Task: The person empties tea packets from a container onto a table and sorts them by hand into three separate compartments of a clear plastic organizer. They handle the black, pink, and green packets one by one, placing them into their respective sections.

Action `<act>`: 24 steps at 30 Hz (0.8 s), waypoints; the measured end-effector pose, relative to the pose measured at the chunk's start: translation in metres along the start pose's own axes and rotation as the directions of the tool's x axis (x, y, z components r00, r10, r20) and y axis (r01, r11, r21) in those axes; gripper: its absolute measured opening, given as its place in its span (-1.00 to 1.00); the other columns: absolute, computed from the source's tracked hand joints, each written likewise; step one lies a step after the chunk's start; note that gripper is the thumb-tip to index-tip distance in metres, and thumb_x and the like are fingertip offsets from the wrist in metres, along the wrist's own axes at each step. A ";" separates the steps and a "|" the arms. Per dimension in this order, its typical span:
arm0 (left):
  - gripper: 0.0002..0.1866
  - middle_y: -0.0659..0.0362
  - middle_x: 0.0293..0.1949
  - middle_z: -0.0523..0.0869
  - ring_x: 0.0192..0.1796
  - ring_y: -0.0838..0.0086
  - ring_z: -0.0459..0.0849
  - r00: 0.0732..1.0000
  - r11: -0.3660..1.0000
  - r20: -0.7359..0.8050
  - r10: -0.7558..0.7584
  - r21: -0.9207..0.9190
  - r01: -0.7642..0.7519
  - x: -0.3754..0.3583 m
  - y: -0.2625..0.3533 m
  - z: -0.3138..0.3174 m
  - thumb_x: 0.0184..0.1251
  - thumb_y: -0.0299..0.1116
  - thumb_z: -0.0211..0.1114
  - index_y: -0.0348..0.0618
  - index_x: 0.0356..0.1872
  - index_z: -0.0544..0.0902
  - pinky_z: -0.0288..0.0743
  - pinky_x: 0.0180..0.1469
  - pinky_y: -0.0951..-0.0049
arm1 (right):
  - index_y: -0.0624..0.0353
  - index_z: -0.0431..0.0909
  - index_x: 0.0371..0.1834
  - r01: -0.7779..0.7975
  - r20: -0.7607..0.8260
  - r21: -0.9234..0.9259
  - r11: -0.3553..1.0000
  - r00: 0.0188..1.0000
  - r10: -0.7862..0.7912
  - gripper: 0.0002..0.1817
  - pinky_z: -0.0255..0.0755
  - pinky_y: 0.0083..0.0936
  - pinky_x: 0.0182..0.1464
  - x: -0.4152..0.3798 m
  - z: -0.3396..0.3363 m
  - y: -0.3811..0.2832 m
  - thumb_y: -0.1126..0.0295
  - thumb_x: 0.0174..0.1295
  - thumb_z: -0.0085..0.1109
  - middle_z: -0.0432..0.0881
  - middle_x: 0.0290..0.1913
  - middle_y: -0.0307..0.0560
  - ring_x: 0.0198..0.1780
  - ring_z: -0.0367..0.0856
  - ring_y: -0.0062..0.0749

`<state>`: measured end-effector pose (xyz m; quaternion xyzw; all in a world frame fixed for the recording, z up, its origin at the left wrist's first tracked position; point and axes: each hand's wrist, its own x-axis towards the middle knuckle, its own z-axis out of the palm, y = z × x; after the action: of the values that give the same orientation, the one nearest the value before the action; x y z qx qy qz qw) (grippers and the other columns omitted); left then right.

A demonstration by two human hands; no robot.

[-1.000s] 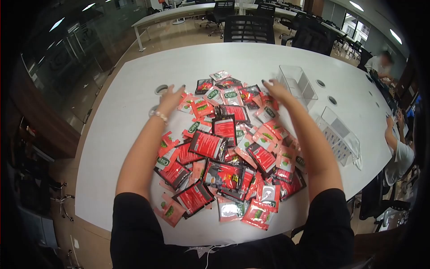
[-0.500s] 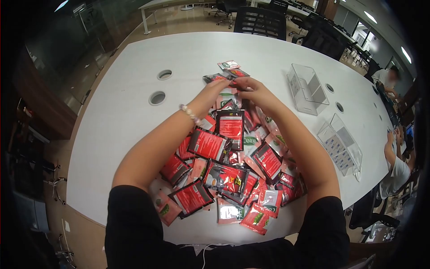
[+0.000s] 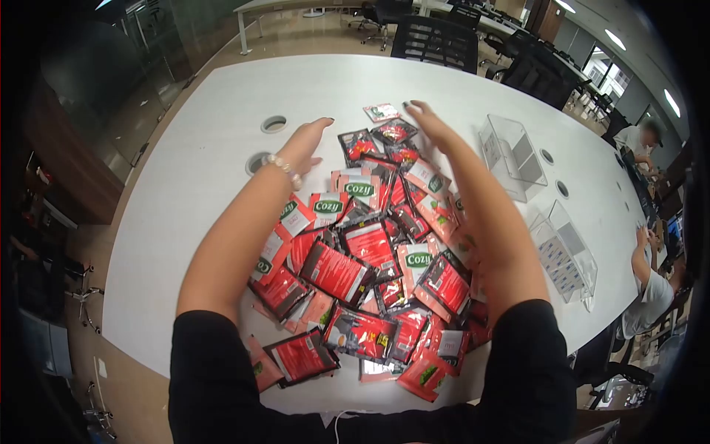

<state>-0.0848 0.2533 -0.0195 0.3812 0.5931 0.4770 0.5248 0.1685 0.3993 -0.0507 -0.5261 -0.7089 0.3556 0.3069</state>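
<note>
Between my forearms spreads a pile of sachets, some red and black like the coffee sachet (image 3: 360, 333), others pink with a green Cozy label like the tea sachet (image 3: 358, 189). My left hand (image 3: 305, 144), with a beaded bracelet at the wrist, is held out to the left of the pile's far end, fingers stretched and nothing in them. On the opposite side my right hand (image 3: 430, 126) reaches forward, fingers extended, beside a black and red sachet (image 3: 394, 132). A small white and pink sachet (image 3: 381, 112) lies farthest out, just left of my right fingertips.
Two clear plastic boxes, an upper box (image 3: 510, 159) and a lower box (image 3: 563, 255), stand right of my right arm. Round cable holes (image 3: 274, 124) pierce the white table (image 3: 170, 222). Another person (image 3: 642, 148) sits at the far right; chairs (image 3: 435, 41) stand behind the table.
My hands were together over the far end of the pile; they have moved apart, left hand leftward, right hand outward and forward. Sachets there are now uncovered and shifted about.
</note>
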 end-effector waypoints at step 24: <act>-0.47 0.05 -0.05 0.61 -0.24 0.44 0.71 0.660 0.902 0.732 0.169 0.156 -0.404 -0.076 0.068 0.009 0.35 -0.10 0.10 -0.17 0.24 0.35 0.63 -0.23 0.52 | 0.24 0.43 0.13 0.250 0.399 0.420 0.872 0.812 -0.425 -0.62 0.44 -0.53 0.04 -0.187 -0.057 -0.099 0.50 0.21 0.06 0.57 -0.01 -0.11 0.01 0.53 -0.53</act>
<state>-0.0666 0.1994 0.0659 0.6992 0.3459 0.2754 0.5619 0.2109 0.2107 0.0513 -0.2220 -0.7710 0.5329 0.2689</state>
